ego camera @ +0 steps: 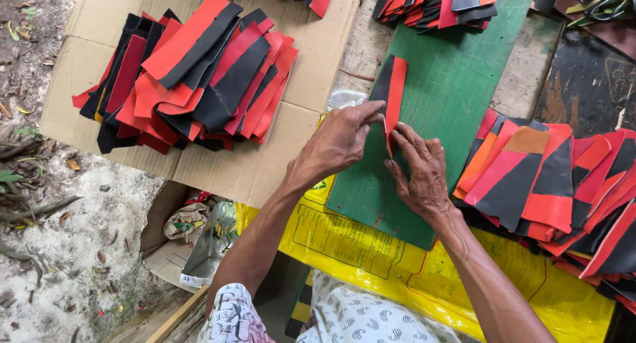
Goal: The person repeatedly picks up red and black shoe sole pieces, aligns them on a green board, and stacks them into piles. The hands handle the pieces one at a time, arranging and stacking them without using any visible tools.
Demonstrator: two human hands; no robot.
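Patterned cloth [344, 320] covers the person's lap at the bottom edge, with two bare forearms reaching up from it. Left hand [338, 144] and right hand [417, 171] meet over a green board [457, 91] that lies on the bench. Between them is a narrow red and black strip [391, 91], lying lengthwise on the board with its near end at the fingertips. Fingers [371, 112] of the left hand pinch that near end; fingers of the right hand press against it from the other side, so both hands are grasping the strip. A yellow plastic sheet [358, 243] lies under the board's near edge. Just right of the right hand sits a heap of red, black and orange pieces [556, 184]. Well to the left, another pile of red and black pieces [192, 78] rests on flattened cardboard [252, 164]. A third stack [437, 5] lies at the board's far end.
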